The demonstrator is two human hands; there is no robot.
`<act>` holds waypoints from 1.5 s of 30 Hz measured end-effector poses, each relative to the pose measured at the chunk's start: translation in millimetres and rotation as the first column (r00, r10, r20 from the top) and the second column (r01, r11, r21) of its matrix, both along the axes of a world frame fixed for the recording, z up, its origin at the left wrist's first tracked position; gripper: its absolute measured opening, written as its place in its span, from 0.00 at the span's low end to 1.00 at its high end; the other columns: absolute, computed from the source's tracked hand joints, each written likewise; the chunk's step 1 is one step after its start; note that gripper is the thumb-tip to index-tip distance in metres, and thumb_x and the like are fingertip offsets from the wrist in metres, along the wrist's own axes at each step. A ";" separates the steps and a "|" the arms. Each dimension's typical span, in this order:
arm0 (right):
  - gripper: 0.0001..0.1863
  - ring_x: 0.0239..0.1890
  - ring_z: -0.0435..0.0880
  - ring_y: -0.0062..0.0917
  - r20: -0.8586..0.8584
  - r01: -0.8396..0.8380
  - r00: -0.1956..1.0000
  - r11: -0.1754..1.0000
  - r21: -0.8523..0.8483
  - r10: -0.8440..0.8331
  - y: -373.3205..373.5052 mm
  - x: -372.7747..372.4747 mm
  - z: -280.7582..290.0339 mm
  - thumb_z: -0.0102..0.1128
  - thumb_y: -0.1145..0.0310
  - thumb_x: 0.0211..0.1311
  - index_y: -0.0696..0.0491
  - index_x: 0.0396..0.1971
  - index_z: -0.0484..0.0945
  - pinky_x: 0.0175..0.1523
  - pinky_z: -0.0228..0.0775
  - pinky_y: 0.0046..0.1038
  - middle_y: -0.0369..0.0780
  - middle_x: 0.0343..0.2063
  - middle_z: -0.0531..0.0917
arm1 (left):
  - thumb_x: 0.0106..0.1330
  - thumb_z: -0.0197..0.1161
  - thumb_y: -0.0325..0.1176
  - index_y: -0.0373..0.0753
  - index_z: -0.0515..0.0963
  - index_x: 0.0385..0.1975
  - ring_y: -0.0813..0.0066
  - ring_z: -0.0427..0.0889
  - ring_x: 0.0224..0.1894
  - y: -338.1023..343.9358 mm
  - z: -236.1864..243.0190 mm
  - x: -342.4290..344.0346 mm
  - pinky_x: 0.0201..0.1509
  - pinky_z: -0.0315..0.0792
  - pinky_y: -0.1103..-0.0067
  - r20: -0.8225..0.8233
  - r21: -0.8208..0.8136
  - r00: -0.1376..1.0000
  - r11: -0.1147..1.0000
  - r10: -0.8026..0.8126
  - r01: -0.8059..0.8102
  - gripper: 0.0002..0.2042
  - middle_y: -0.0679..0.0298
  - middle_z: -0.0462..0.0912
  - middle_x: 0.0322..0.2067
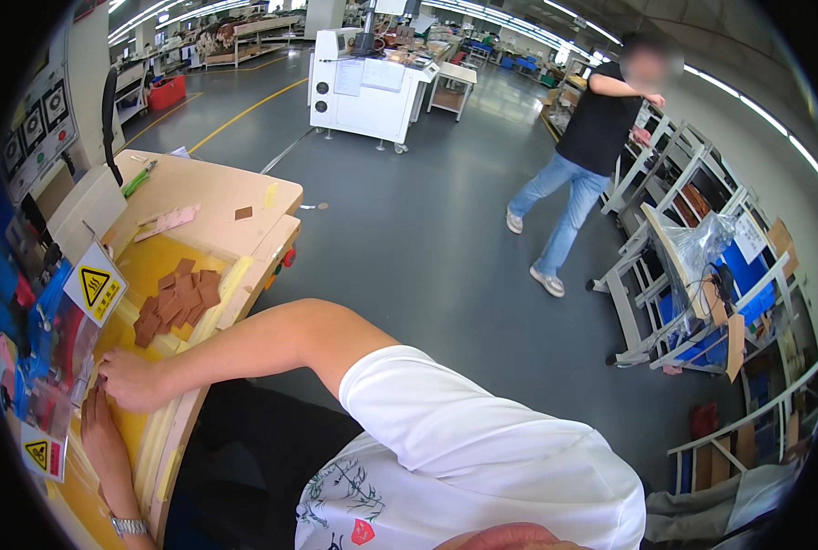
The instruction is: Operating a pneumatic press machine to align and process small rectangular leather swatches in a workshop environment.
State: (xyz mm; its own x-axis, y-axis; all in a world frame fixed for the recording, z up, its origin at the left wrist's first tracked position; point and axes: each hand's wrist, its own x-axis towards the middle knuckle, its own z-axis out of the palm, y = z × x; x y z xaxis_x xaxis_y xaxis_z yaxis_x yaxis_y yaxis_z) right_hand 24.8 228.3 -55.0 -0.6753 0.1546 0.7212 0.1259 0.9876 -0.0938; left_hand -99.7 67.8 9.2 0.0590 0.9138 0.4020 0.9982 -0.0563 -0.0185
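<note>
My right hand [130, 379] reaches across to the machine at the left edge, its fingers curled and pressed together by the front of the machine [53, 367]. What those fingers hold, if anything, is too small or hidden to name. Just below it, my left hand [100, 423], with a metal watch band [129, 526] on the wrist, lies on the yellow work surface [132, 423]. Its fingers look stretched out toward the right fingertips. Beyond my right hand lies a loose heap of small brown leather-like pieces [181, 295].
A warning sign [95, 283] stands on the machine beside the heap. One brown square [244, 213] and a green-handled tool [139, 179] lie on the tabletop [216, 179]. Across the aisle, a person [585, 147] stands near wheeled racks [693, 275]. A white machine [358, 101] stands at the back.
</note>
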 end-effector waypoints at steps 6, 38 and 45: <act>0.12 0.50 0.83 0.42 -0.019 0.001 1.000 0.998 0.057 0.000 5.7 0.9 2.9 0.68 0.59 0.52 0.52 0.26 0.92 0.56 0.73 0.45 0.44 0.39 0.88 | 0.81 0.52 0.24 0.31 0.77 0.68 0.42 0.81 0.67 3.6 -3.3 -3.3 0.69 0.77 0.58 -0.048 0.010 0.999 1.000 0.003 -0.003 0.19 0.43 0.81 0.66; 0.23 0.62 0.82 0.45 0.183 -0.134 0.975 0.991 0.026 0.127 -6.9 54.8 50.4 0.61 0.70 0.68 0.57 0.63 0.78 0.64 0.72 0.52 0.49 0.47 0.91 | 0.69 0.66 0.31 0.39 0.81 0.60 0.53 0.87 0.55 -4.8 -0.5 13.7 0.60 0.80 0.60 -0.051 0.125 0.988 0.982 0.147 -0.140 0.19 0.52 0.89 0.50; 0.22 0.58 0.84 0.47 0.128 -0.107 0.982 0.964 -0.244 0.141 -10.5 59.5 56.5 0.61 0.76 0.66 0.58 0.60 0.78 0.65 0.75 0.50 0.50 0.50 0.90 | 0.69 0.69 0.32 0.41 0.81 0.62 0.55 0.86 0.58 -5.3 -1.6 16.5 0.62 0.79 0.60 -0.049 0.161 0.983 0.972 0.179 -0.169 0.21 0.54 0.88 0.53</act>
